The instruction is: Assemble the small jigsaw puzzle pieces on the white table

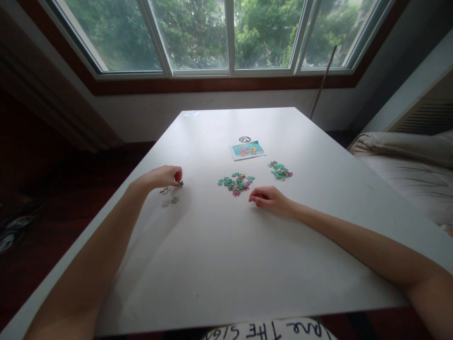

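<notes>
Between the thumb and fingers of my left hand (166,177) is a green jigsaw puzzle piece (181,183), held over the left part of the table. Just below that hand lie a few loose pieces, among them a pale green one (175,200) and a beige one (166,203). My right hand (271,198) rests on the tabletop with its fingers curled; whether anything is inside them is hidden. Close to its fingertips spreads a pile of green, pink and yellow puzzle pieces (236,183). A second, smaller pile of pieces (281,171) lies farther back on the right.
The white table (212,264) reaches toward the window. Behind the piles lies a picture card (247,150) with a round black-and-white item (244,139) beyond it. A pale paper (191,114) is at the far left corner. A light sofa (406,170) stands at the right.
</notes>
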`<state>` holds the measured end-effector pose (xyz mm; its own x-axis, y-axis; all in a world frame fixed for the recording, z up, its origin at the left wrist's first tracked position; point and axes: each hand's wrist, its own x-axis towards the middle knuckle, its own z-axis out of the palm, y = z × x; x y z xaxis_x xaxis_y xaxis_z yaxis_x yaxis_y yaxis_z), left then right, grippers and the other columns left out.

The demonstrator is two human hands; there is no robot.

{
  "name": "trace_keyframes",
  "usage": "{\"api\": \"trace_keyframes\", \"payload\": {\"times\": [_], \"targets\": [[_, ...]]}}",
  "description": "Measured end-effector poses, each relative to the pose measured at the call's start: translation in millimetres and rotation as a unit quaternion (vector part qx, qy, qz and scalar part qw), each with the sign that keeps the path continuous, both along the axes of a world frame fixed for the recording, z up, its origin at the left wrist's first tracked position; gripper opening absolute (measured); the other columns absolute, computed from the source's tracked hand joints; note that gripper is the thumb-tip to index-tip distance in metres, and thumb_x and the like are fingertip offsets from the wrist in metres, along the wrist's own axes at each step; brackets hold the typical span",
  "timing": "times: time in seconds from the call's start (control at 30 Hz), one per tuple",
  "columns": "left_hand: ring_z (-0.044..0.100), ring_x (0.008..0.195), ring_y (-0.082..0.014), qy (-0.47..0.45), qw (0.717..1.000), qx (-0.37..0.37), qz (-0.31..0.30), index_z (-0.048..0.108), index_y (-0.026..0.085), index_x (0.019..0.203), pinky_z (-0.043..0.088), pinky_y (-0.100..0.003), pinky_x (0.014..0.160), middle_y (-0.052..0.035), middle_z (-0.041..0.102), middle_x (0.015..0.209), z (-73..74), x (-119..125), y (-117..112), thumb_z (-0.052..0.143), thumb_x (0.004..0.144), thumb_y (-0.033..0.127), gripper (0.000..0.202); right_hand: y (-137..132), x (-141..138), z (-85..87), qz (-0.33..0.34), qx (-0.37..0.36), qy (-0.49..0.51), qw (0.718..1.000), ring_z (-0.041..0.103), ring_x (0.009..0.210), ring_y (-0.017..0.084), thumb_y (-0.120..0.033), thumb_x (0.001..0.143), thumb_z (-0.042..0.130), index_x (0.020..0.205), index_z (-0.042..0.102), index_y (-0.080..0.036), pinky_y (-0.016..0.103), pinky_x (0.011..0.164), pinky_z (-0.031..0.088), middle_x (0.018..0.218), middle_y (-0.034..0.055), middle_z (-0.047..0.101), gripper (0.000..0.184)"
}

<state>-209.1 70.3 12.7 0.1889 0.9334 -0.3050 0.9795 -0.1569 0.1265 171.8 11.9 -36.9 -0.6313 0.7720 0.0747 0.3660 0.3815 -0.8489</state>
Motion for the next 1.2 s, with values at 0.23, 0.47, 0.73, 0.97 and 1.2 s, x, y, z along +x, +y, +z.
{"api": "trace_keyframes", "payload": {"times": [0.23,0.47,0.73,0.97,1.2], "targets": [[0.053,0.056,-0.0153,-0.019,1.0,0.003,-0.012,0.055,0.019,0.068,0.034,-0.024,0.049,-0.001,0.059,0.066,7.3,12.2,-6.9,0.056,0.063,0.031,0.013,-0.4,-1.4,2.1,0.001,-0.001,0.001,1.0,0.044,0.053,0.009,-0.034,0.083,0.051,0.08,0.064,-0.012,0.02,0.052,0.034,0.058,-0.0014,0.053,0.026],[0.054,0.063,-0.0129,-0.188,0.979,0.049,-0.067,0.056,0.018,0.074,0.041,-0.023,0.057,-0.0005,0.06,0.07,19.3,53.5,-22.3,0.061,0.068,0.031,0.016,0.1,-2.5,1.5,0.003,0.011,-0.004,1.0,0.045,0.054,0.009,-0.034,0.083,0.05,0.08,0.065,-0.012,0.019,0.051,0.033,0.058,-0.0014,0.054,0.026],[0.05,0.058,-0.0093,-0.557,0.825,-0.078,-0.057,0.046,0.017,0.074,0.043,-0.024,0.055,0.0036,0.051,0.064,-27.5,137.6,-51.7,0.072,0.065,0.037,0.034,1.3,-8.7,6.0,-0.001,0.016,-0.004,1.0,0.042,0.052,0.009,-0.036,0.083,0.05,0.08,0.065,-0.012,0.02,0.05,0.032,0.058,-0.0016,0.053,0.028],[0.043,0.059,-0.0086,-0.569,0.821,-0.015,-0.043,0.047,0.017,0.073,0.034,-0.021,0.052,0.0032,0.048,0.066,-47.6,164.3,-75.2,0.07,0.069,0.039,0.032,3.4,-9.4,3.8,0.005,0.016,0.0,1.0,0.039,0.052,0.008,-0.041,0.081,0.054,0.083,0.067,-0.012,0.02,0.049,0.03,0.057,-0.0027,0.051,0.031],[0.044,0.061,-0.0096,-0.541,0.838,0.023,-0.06,0.05,0.017,0.073,0.035,-0.021,0.054,0.0024,0.05,0.069,-44.9,164.1,-81.4,0.067,0.072,0.034,0.024,2.4,-13.4,3.1,0.005,0.038,-0.001,0.999,0.042,0.055,0.009,-0.04,0.081,0.055,0.078,0.066,-0.012,0.021,0.051,0.032,0.063,-0.0002,0.056,0.03]]}}
